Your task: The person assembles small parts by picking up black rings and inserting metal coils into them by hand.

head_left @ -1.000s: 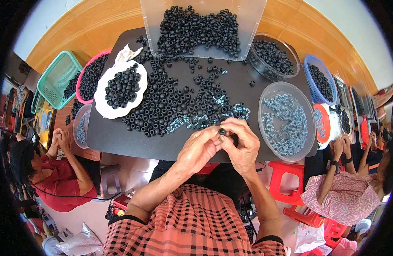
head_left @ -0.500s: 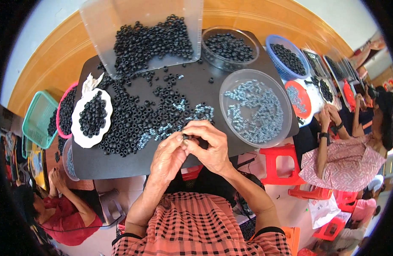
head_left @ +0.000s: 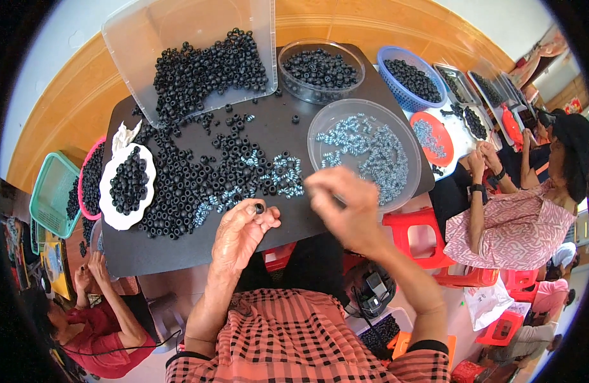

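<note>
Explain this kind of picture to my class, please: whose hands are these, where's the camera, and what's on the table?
There's no machine, just a person's two bare hands. A wide camera worn on their head looks down, so straight edges bend. The left hand holds a black bead. The right hand is blurred beside a round tub of blue coils; whether it holds anything is unclear. The dark table carries loose black beads, scattered coils, a white plate and a clear box of beads.
</note>
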